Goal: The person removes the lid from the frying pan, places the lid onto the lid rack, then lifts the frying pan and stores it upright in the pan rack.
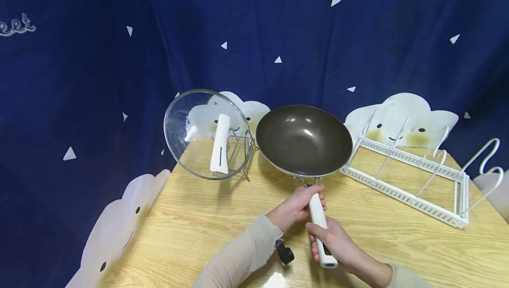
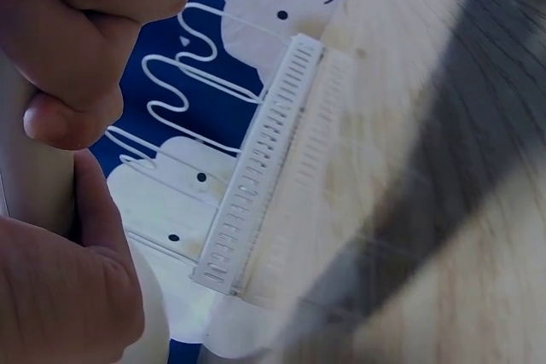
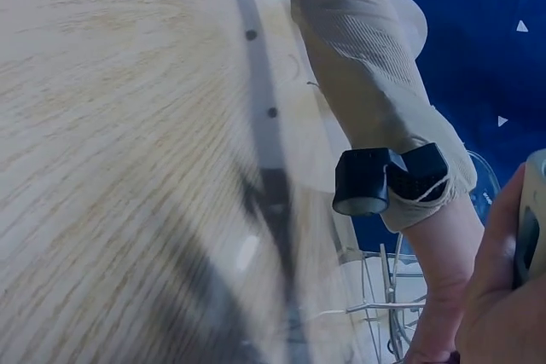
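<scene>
Both hands hold the white handle (image 1: pixel 317 213) of a dark-coated wok (image 1: pixel 304 140), raised over the table with its inside facing me. My left hand (image 1: pixel 297 206) grips the handle close to the pan. Lower down, near the handle's end, the right hand (image 1: pixel 334 241) is wrapped round it. In the left wrist view the fingers of one hand and the thumb side of the other show around the handle (image 2: pixel 38 155). The right wrist view catches the right hand (image 3: pixel 503 313) at the lower right, against the handle end (image 3: pixel 533 210).
At the left a glass lid (image 1: pixel 191 146) with a white upright handle (image 1: pixel 220 144) leans in a wire stand (image 1: pixel 245 155). A white rack (image 1: pixel 401 197) with wire dividers stands at the right on the wooden table (image 1: pixel 167 244). Behind hangs a blue curtain (image 1: pixel 254 27).
</scene>
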Available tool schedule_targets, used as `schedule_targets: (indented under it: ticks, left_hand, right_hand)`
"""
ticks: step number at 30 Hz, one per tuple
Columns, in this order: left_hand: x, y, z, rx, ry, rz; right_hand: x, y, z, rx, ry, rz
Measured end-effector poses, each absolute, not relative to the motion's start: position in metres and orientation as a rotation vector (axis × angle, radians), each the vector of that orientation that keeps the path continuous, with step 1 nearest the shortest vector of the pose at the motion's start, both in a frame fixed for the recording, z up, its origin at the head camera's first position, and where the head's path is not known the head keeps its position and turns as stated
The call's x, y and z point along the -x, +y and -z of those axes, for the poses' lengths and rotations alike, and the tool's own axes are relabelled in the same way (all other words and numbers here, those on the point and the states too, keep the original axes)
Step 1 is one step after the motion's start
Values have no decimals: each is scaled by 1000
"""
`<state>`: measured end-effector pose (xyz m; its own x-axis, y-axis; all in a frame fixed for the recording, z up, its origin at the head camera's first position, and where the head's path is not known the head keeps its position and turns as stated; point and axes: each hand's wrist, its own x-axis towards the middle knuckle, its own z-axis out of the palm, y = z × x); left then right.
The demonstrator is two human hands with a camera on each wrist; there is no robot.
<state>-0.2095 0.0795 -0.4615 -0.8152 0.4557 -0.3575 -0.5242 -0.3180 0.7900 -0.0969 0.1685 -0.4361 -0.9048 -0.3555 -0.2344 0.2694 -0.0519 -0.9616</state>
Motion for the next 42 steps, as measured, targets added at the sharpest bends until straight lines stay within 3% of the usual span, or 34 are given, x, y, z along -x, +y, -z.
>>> schedule_targets:
  ticks: [12, 23, 32, 42]
  left_hand:
    - [207, 74, 440, -96, 1152, -2199]
    - [207, 71, 440, -259, 442, -2173]
    - [206, 69, 431, -382, 777, -2210]
    - [208, 72, 424, -352, 1197, -2317]
  right_hand:
    - [94, 173, 431, 218, 1840, 2053]
    - [92, 181, 437, 404, 1764, 2087]
    - [95, 185, 435, 469, 1832, 2021]
    - [100, 176, 428, 293, 1996, 1905]
